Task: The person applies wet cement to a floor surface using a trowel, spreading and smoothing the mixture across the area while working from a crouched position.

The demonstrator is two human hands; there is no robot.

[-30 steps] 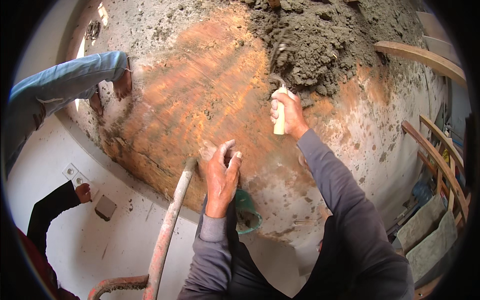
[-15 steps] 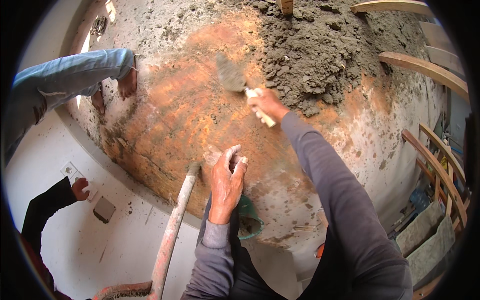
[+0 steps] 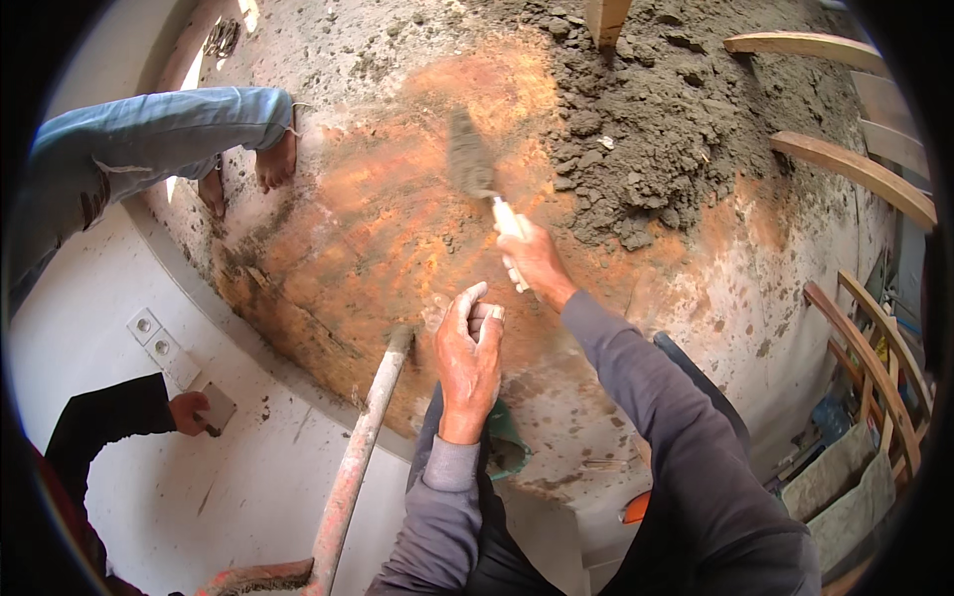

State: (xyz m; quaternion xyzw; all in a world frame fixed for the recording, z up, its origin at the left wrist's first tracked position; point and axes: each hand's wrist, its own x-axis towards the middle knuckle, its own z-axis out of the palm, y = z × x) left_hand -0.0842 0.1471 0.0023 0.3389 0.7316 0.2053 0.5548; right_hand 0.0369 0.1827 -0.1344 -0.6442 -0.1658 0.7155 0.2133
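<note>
My right hand (image 3: 537, 260) is closed round the pale handle of a pointed trowel (image 3: 471, 159). Its blade, coated in grey mortar and slightly blurred, is over the orange-brown stained floor (image 3: 363, 223). To the trowel's right lies a heap of crumbly grey mortar (image 3: 636, 119). Nearer to me, my left hand (image 3: 470, 368) is raised with dusty fingers curled in, and nothing shows in them. Just left of it stands a worn red-and-white metal pipe (image 3: 363, 437) with a mortar-caked end. A green bucket (image 3: 510, 442) is partly hidden behind my left wrist.
At the left, another person's jeans-clad leg (image 3: 199, 124) and bare foot (image 3: 276, 164) are on the floor. A black-sleeved person's hand (image 3: 189, 411) is at the white wall below socket plates (image 3: 159, 343). Curved wooden pieces (image 3: 860, 174) stick out at the right, near a grey container (image 3: 845, 487).
The trowel's blade has swung more upright as my right hand moved slightly down. My left hand stays curled. The black-sleeved hand has moved down and right along the wall, and the whole view has shifted.
</note>
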